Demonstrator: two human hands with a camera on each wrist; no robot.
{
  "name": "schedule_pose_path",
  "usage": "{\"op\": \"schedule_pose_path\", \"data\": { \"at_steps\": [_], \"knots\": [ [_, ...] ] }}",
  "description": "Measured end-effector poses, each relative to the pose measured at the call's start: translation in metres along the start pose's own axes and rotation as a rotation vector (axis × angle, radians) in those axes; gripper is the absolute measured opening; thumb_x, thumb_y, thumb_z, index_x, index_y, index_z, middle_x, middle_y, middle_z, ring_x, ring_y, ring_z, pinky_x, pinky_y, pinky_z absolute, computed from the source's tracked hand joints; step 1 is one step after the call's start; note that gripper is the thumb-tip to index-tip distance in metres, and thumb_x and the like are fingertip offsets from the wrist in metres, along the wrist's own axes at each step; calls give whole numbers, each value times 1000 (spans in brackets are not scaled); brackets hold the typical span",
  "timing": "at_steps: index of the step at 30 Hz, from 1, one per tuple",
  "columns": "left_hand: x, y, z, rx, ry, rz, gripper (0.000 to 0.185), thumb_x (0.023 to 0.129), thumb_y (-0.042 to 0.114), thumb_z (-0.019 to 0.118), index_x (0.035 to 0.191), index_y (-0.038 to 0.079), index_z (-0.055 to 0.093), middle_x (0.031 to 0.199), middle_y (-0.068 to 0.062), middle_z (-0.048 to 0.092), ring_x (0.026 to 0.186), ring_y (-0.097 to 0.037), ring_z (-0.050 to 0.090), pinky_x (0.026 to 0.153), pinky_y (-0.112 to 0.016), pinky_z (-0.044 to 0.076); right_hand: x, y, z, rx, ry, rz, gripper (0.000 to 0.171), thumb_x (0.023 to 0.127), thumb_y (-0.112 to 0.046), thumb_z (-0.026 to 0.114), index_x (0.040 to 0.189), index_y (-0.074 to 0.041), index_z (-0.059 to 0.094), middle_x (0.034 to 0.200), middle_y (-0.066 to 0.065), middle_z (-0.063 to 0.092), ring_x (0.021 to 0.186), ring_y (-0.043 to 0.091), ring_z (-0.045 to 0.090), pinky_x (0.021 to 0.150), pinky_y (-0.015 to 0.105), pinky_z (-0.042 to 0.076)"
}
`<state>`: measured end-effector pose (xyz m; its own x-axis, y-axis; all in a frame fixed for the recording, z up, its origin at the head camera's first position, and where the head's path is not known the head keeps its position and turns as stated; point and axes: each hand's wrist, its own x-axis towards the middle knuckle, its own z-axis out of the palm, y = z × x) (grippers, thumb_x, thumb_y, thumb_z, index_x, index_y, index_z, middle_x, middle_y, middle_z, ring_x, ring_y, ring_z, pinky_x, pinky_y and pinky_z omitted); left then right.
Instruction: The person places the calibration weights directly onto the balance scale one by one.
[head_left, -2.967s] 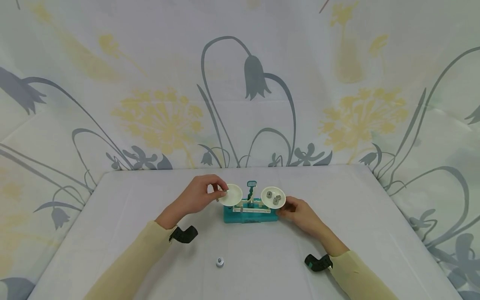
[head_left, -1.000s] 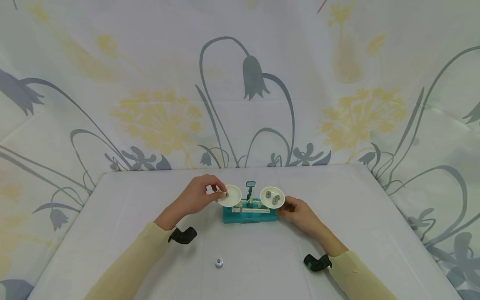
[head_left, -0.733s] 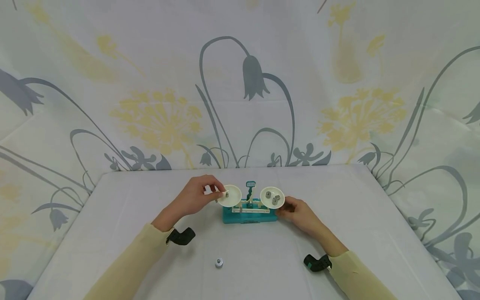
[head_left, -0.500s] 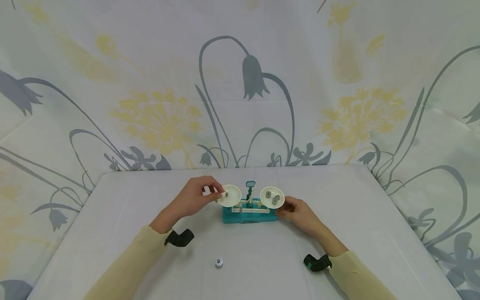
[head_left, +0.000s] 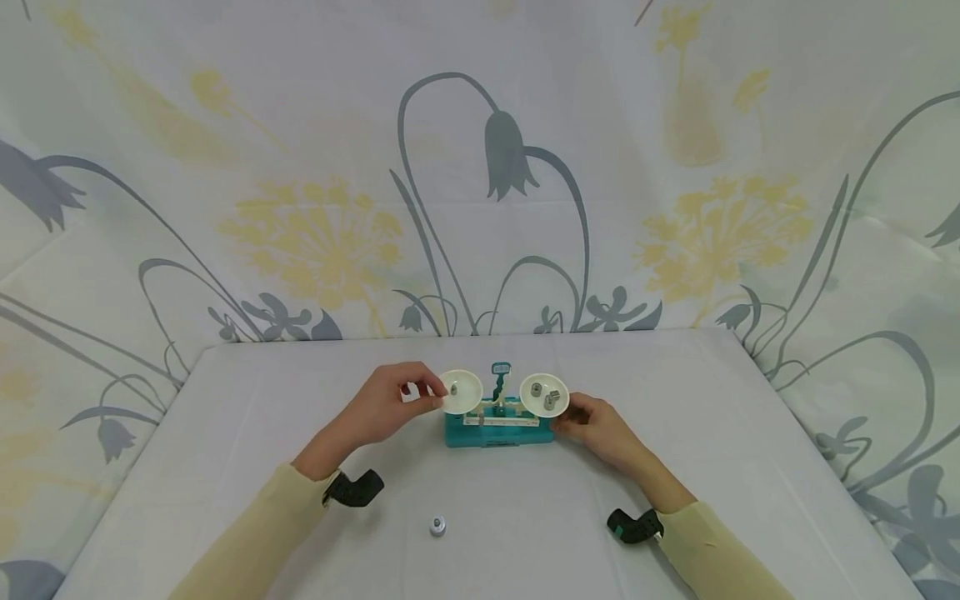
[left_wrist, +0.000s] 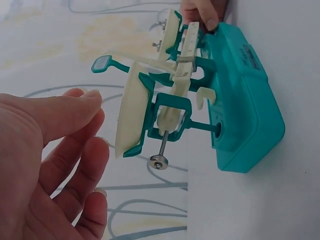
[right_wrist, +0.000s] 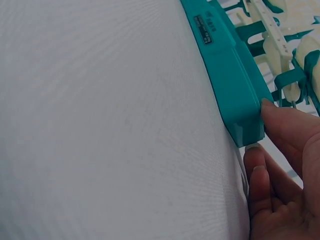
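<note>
Your right hand (head_left: 600, 429) gripped the teal balance scale (head_left: 498, 427) by its rigid base near the table's (head_left: 675, 375) far edge; your left hand (head_left: 386, 404) hovered open-fingered beside the light, tippy left pan (head_left: 461, 390).

Table (head_left: 675, 467): scale (head_left: 498, 431), perhaps weight (head_left: 438, 525).

Bright, even light all round, shadows barely there, wide-angle bending at the head view's edges, wrist close-ups slightly soft.
</note>
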<state>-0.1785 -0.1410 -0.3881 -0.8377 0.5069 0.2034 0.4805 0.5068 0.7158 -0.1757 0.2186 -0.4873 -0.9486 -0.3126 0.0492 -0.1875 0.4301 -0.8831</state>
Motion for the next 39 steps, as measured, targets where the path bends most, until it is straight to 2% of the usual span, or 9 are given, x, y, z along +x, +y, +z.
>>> {"op": "schedule_pose_path", "data": {
  "at_steps": [6,20,32,39],
  "knots": [
    [-7,2,1,-44,-14,-3,10,92,14,73,99,22,73,94,13,66,89,-14,58,78,-34,48,0,1,-1,6,4,-2,29,87,-11,76,115,-4,68,96,3,67,88,21,60,77,27,50],
    [-27,-2,7,-153,-70,-52,7,94,18,71,101,18,72,94,9,66,90,-18,58,77,-32,47,2,2,-1,2,5,0,28,87,-11,76,114,-6,69,95,3,66,87,21,59,76,28,50],
    [-42,-8,14,-185,-131,-106,12,94,19,71,103,11,72,93,8,67,88,-18,58,75,-29,47,0,2,-2,15,6,2,30,86,-10,77,114,-5,69,95,3,67,88,20,60,77,28,50],
    [-52,-8,16,-217,-140,-95,13,94,19,71,104,11,71,95,5,68,88,-17,58,74,-27,47,-1,0,0,12,5,-9,31,86,-10,77,116,-5,68,96,3,68,88,19,61,78,28,51]
  ]
}}
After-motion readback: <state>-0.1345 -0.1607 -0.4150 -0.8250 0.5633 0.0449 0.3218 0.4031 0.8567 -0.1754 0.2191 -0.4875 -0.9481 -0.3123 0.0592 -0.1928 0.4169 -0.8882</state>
